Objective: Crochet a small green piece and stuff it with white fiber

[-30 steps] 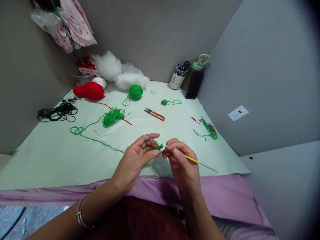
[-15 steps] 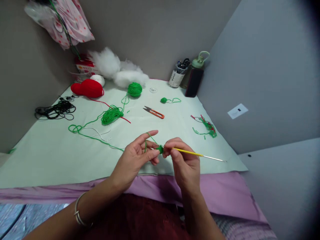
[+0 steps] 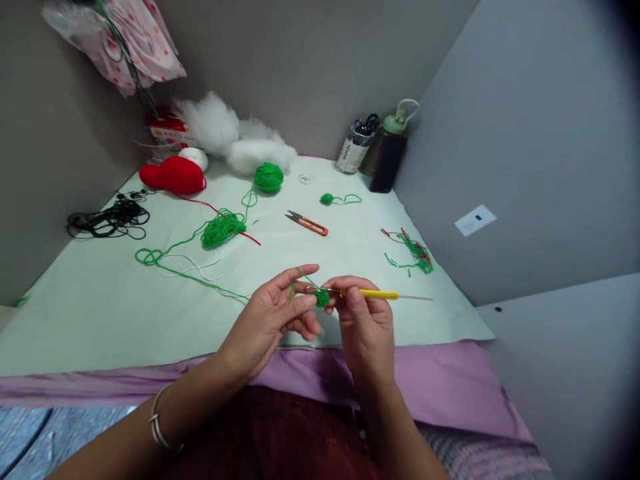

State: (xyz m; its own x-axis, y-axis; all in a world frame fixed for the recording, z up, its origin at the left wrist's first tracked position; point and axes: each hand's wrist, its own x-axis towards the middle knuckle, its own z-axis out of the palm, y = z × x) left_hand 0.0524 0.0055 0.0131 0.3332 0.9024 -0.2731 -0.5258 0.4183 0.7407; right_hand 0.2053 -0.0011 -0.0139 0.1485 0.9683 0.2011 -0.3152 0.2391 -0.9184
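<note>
Between thumb and fingers my left hand (image 3: 273, 310) pinches a small green crochet piece (image 3: 323, 298). Green yarn runs over its raised index finger down to that piece. My right hand (image 3: 367, 320) is closed on a crochet hook (image 3: 380, 294) with a yellow handle and metal ends. The hook's left tip lies at the top of the green piece, and its other end points right. From a loose green skein (image 3: 223, 229) a strand trails across the cloth to my left hand.
Orange thread snips (image 3: 307, 223) lie beyond my hands. A green yarn ball (image 3: 269, 177), red yarn (image 3: 173, 175), white stuffing (image 3: 260, 155) and black cord (image 3: 110, 217) sit further back. Yarn scraps (image 3: 417, 253) lie right. A phone (image 3: 389, 164) leans against a bottle (image 3: 397, 122).
The hook has turned from slanting down to the right to nearly level, and has shifted left. My right hand moved slightly left with it. More of the green piece shows.
</note>
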